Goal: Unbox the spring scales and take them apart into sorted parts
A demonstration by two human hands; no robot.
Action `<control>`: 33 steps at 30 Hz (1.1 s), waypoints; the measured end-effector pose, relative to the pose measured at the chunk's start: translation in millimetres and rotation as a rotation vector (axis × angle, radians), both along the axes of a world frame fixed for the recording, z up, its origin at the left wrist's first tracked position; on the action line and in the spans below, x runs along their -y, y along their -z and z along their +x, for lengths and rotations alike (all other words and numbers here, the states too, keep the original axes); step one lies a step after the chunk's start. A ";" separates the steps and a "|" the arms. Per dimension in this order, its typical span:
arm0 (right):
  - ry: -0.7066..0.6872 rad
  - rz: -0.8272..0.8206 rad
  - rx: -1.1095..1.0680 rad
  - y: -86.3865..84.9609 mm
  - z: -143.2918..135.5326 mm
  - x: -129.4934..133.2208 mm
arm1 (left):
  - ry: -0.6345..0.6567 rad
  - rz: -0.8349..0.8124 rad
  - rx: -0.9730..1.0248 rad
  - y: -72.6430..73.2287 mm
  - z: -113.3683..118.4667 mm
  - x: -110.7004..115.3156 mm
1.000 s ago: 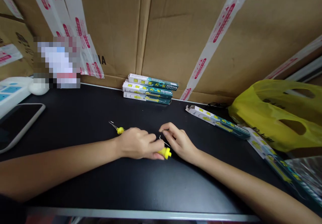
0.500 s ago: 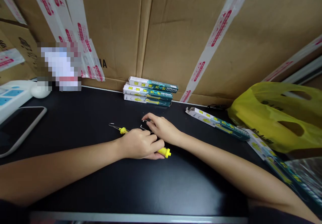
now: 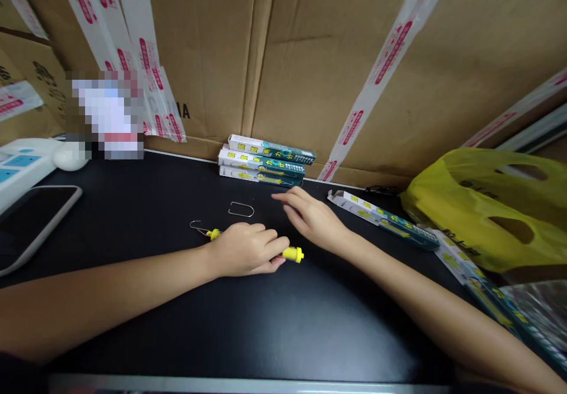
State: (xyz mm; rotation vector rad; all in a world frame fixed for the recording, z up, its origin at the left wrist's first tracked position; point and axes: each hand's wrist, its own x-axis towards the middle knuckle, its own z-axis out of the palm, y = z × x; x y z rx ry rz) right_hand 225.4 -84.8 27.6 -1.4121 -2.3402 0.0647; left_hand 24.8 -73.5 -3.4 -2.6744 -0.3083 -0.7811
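Note:
My left hand [image 3: 245, 250] lies closed over a slim yellow-ended tool [image 3: 293, 254] on the black table [image 3: 266, 323]; a yellow end sticks out on each side, and a wire hook [image 3: 197, 227] pokes out to the left. A loose wire loop [image 3: 241, 209] lies on the table just beyond that hand. My right hand [image 3: 312, 218] hovers to the right of the loop, fingers spread, holding nothing, close to a stack of three green-and-white boxes [image 3: 264, 161].
Cardboard cartons [image 3: 310, 57] wall the back. More flat boxes [image 3: 383, 218] lie to the right, next to a yellow plastic bag [image 3: 491, 205]. A tablet [image 3: 31, 220] and a white power strip [image 3: 20, 163] sit at the left.
My right hand carried the wire loop away from the tool, set it down on the table beyond my left hand, then drew back to the right. My left hand stayed on the tool.

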 end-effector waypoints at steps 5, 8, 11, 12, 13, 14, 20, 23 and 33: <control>0.066 0.033 0.052 15.5 40.2 30.4 | -0.059 -0.102 -0.038 -0.2 1.0 -3.6; 0.062 0.020 0.019 28.7 45.2 31.5 | -0.095 -0.136 -0.060 -0.9 1.9 -5.6; 0.086 0.021 -0.035 36.2 42.1 19.7 | -0.120 -0.155 -0.075 -2.1 2.8 -6.5; 0.108 0.027 -0.041 37.3 41.1 15.2 | -0.125 -0.165 -0.083 -2.6 3.0 -6.7; 0.130 0.032 -0.040 37.7 40.4 11.4 | -0.129 -0.178 -0.093 -3.1 3.1 -6.8; 0.150 0.037 -0.033 37.6 40.1 8.9 | -0.135 -0.194 -0.102 -3.5 3.1 -7.0; 0.133 0.112 -0.022 28.8 34.0 28.5 | -0.166 -0.248 -0.086 -4.0 2.1 -8.5; 0.019 0.072 -0.088 25.9 23.2 45.0 | -0.139 -0.250 -0.072 -4.0 1.3 -8.5; -0.025 0.010 -0.238 35.5 19.0 46.1 | -0.060 -0.219 -0.032 -1.6 0.2 -8.3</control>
